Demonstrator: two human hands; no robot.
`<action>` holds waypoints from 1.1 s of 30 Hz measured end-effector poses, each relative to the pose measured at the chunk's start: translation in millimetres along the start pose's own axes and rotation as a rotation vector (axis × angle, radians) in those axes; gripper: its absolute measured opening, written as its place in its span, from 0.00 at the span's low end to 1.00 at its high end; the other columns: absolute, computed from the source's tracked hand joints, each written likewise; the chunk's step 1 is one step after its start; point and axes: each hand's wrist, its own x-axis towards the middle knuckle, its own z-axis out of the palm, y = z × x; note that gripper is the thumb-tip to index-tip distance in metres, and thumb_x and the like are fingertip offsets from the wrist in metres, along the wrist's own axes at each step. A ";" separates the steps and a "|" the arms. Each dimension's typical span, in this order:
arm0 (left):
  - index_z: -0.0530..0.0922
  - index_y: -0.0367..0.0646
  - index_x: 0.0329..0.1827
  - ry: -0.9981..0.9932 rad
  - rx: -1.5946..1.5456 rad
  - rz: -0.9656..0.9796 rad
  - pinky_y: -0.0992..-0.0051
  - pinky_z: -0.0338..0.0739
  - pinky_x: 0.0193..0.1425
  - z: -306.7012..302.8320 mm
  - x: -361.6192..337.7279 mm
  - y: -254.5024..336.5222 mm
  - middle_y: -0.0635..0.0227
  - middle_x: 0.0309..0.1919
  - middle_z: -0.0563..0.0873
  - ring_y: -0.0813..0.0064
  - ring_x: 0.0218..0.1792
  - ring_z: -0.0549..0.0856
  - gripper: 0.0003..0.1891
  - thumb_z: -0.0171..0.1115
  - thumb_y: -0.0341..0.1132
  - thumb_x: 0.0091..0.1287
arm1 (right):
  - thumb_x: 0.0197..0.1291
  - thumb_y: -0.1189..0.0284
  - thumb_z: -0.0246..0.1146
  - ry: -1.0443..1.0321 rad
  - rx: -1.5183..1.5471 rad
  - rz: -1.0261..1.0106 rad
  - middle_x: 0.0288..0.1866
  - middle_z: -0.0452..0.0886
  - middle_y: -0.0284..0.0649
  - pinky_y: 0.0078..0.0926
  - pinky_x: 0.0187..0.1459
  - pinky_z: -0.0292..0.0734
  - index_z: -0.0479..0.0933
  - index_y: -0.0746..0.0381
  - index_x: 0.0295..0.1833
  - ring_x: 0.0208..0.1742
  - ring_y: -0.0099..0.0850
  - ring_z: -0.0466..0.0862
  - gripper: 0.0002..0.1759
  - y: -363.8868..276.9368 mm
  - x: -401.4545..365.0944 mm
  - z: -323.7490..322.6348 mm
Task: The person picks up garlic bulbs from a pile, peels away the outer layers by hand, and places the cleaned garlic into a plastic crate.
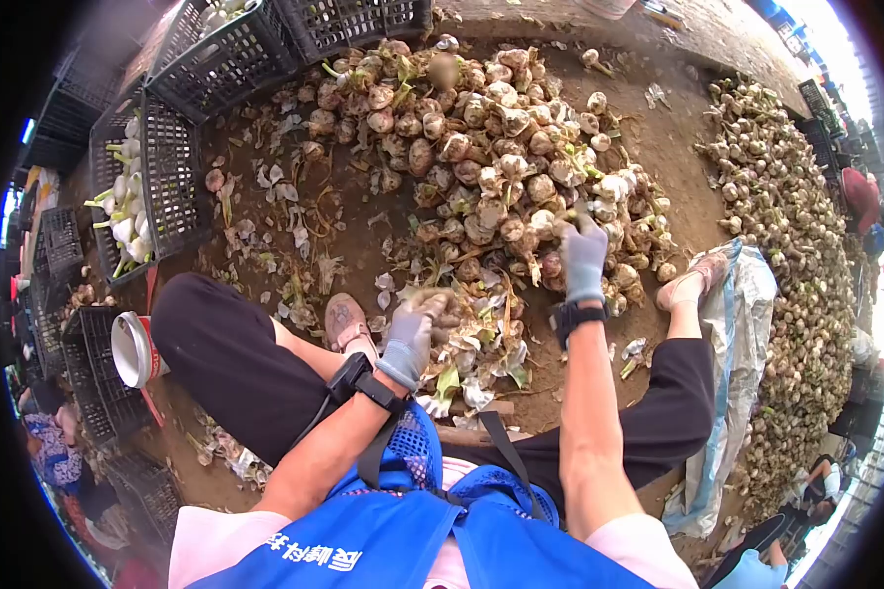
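Observation:
My left hand (415, 336), in a grey glove, is curled just above a litter of garlic skins (476, 344) between my legs. Its fingertips blur into the brownish background, and whatever they hold is not clear. At the near right edge of a heap of garlic bulbs (481, 167) is my right hand (585, 257), also gloved, with its fingers bent closed among the bulbs. Anything inside that grip is hidden. Many bulbs in the heap still carry dry stalks and roots.
Black crates (172, 172) stand at the upper left, one containing trimmed white garlic (128, 201). A white bucket (138, 349) sits beside my left knee. Right of my leg lie a plastic sack (732, 334) and a larger garlic pile (791, 294). Other people are at both edges.

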 end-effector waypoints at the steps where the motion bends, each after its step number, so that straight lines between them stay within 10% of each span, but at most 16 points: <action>1: 0.73 0.39 0.53 -0.002 0.003 -0.002 0.85 0.74 0.26 9.8 -5.7 10.1 0.66 0.41 0.81 0.78 0.36 0.83 0.14 0.54 0.33 0.67 | 0.51 0.75 0.59 -0.051 0.479 0.315 0.29 0.82 0.40 0.20 0.24 0.72 0.80 0.67 0.37 0.21 0.23 0.77 0.09 -15.7 -21.4 -7.9; 3: 0.68 0.38 0.60 -0.176 -0.038 0.333 0.85 0.77 0.35 31.8 -16.0 24.7 0.66 0.46 0.79 0.79 0.42 0.81 0.19 0.56 0.28 0.65 | 0.53 0.77 0.57 -0.240 0.790 0.463 0.27 0.82 0.35 0.15 0.20 0.70 0.80 0.65 0.36 0.19 0.19 0.74 0.07 -67.3 -76.8 -33.7; 6: 0.65 0.38 0.62 -0.414 -0.073 0.239 0.82 0.76 0.50 42.7 -29.5 28.3 0.68 0.47 0.78 0.80 0.44 0.80 0.24 0.59 0.26 0.63 | 0.58 0.72 0.57 -0.370 1.024 0.591 0.28 0.80 0.35 0.16 0.24 0.69 0.78 0.65 0.40 0.23 0.20 0.75 0.09 -73.2 -131.5 -34.8; 12: 0.68 0.40 0.60 -0.491 -0.102 0.164 0.88 0.66 0.30 38.4 -53.0 34.6 0.69 0.42 0.80 0.88 0.31 0.75 0.19 0.54 0.37 0.68 | 0.60 0.73 0.60 -0.354 1.192 0.543 0.34 0.82 0.35 0.21 0.32 0.78 0.77 0.66 0.43 0.32 0.23 0.81 0.09 -75.3 -164.0 -35.8; 16: 0.67 0.42 0.60 -0.526 -0.100 0.189 0.85 0.68 0.32 32.4 -56.3 32.5 0.72 0.40 0.79 0.85 0.32 0.75 0.21 0.52 0.41 0.68 | 0.60 0.73 0.59 -0.367 1.158 0.445 0.34 0.82 0.34 0.18 0.30 0.77 0.77 0.67 0.44 0.30 0.21 0.80 0.10 -90.7 -166.8 -41.1; 20: 0.71 0.47 0.40 -0.623 -0.462 -0.135 0.77 0.70 0.32 15.0 -49.2 18.5 0.70 0.34 0.78 0.73 0.32 0.78 0.10 0.47 0.44 0.70 | 0.60 0.73 0.59 -0.414 1.093 0.426 0.33 0.81 0.34 0.18 0.30 0.77 0.77 0.68 0.43 0.29 0.21 0.80 0.09 -85.8 -173.5 -39.7; 33: 0.72 0.48 0.47 -0.361 -0.208 0.064 0.78 0.70 0.32 30.3 -69.9 31.5 0.71 0.34 0.79 0.74 0.31 0.77 0.12 0.48 0.44 0.68 | 0.62 0.73 0.57 -0.416 1.017 0.356 0.32 0.80 0.33 0.16 0.29 0.74 0.76 0.68 0.42 0.29 0.19 0.79 0.09 -89.9 -176.2 -35.5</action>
